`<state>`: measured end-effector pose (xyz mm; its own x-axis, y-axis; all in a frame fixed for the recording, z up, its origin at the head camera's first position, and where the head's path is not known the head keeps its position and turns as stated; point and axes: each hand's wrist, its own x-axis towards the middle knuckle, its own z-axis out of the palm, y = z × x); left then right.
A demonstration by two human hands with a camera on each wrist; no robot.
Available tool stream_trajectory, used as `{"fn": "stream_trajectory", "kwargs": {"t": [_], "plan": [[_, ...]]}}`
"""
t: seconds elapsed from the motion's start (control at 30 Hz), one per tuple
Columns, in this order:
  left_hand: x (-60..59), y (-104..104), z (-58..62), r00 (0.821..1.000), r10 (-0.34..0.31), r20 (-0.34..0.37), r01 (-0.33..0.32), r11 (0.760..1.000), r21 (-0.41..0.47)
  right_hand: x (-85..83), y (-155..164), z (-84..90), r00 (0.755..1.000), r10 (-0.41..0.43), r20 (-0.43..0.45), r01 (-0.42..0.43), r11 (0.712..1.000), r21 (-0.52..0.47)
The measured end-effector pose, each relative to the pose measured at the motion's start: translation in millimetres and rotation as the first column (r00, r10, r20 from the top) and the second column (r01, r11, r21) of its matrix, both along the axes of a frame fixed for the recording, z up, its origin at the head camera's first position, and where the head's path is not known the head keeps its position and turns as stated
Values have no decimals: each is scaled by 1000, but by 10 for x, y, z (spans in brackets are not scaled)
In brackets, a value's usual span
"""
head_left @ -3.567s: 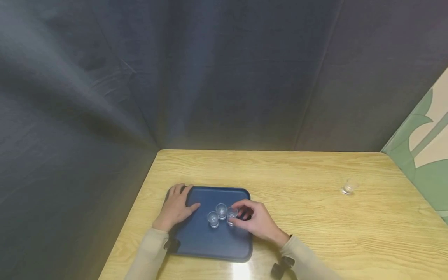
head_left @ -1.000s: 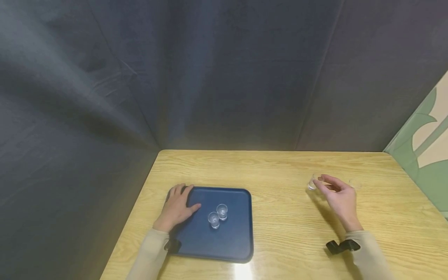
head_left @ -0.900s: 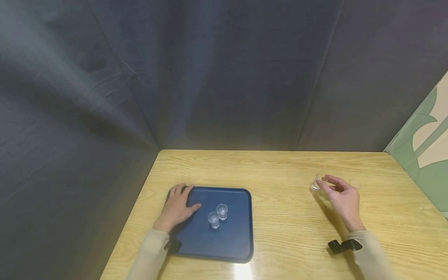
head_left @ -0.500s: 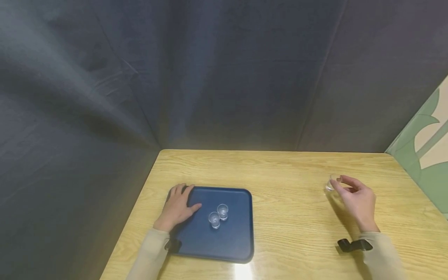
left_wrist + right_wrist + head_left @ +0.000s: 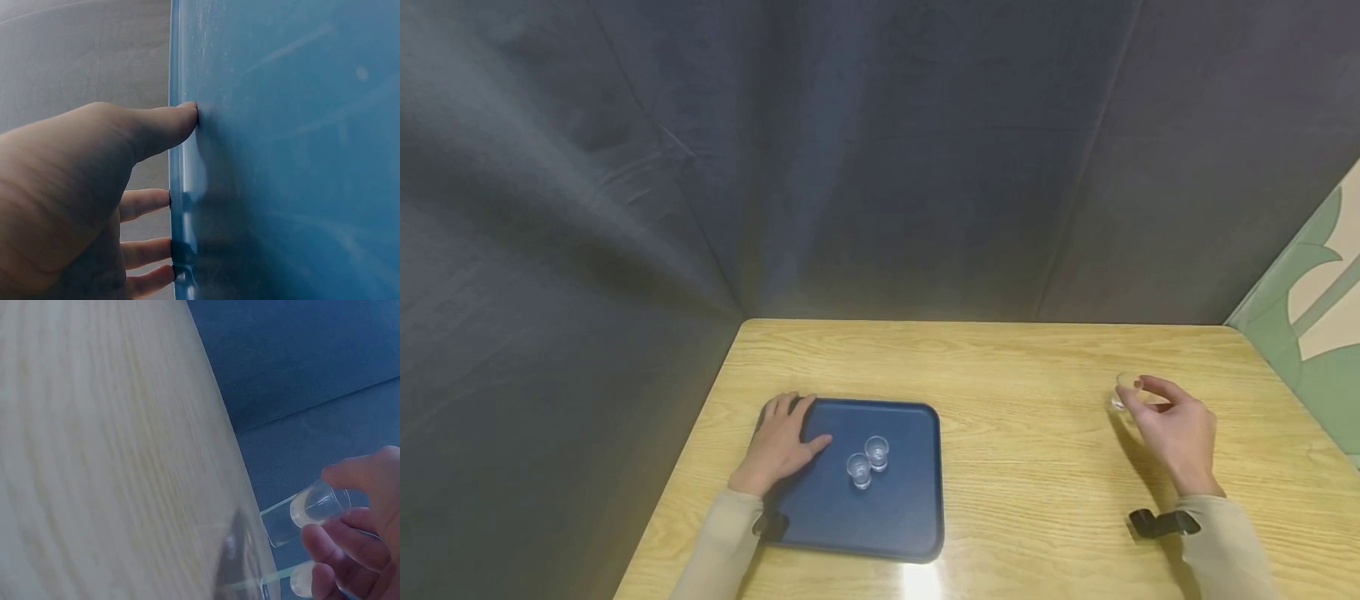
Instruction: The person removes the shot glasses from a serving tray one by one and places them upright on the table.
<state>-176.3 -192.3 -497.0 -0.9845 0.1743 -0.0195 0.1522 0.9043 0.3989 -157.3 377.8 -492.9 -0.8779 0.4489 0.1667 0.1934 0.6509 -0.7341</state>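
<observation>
A small clear shot glass (image 5: 1118, 401) is pinched between the thumb and fingers of my right hand (image 5: 1176, 429) over the table's far right side. Whether its base touches the wood I cannot tell. In the right wrist view, a second clear glass (image 5: 302, 579) shows behind the lower fingers; the hand hides it in the head view. My left hand (image 5: 778, 444) rests with spread fingers on the left edge of a blue tray (image 5: 850, 521), its thumb (image 5: 181, 122) lying over the rim. Two matching glasses, a nearer one (image 5: 859, 472) and a farther one (image 5: 877, 454), stand side by side on the tray.
The light wooden table (image 5: 1022, 500) meets a dark grey curtain (image 5: 910, 192) behind and another at the left. A panel with green leaf shapes (image 5: 1315, 333) borders the right side. Bare wood lies between tray and right hand.
My right hand has taken one of three glasses off the tray and carried it to the right, over the last second a little farther right. The left hand has stayed on the tray.
</observation>
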Motion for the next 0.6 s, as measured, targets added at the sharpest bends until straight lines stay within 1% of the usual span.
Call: {"fn": "stream_trajectory", "kwargs": {"t": [0.17, 0.27, 0.47, 0.6], "plan": [[5, 1, 10, 1000, 3, 7, -3, 1000, -5, 4, -12, -22, 1000, 10, -20, -9, 999, 43], [6, 2, 12, 1000, 2, -1, -2, 1000, -3, 1, -13, -27, 1000, 20, -24, -18, 997, 73], [7, 8, 18, 1000, 10, 14, -10, 1000, -15, 0, -12, -27, 999, 32, -8, -31, 996, 83], [4, 5, 14, 1000, 11, 19, -11, 1000, -18, 1, -16, -15, 1000, 24, -10, -23, 996, 82]]}}
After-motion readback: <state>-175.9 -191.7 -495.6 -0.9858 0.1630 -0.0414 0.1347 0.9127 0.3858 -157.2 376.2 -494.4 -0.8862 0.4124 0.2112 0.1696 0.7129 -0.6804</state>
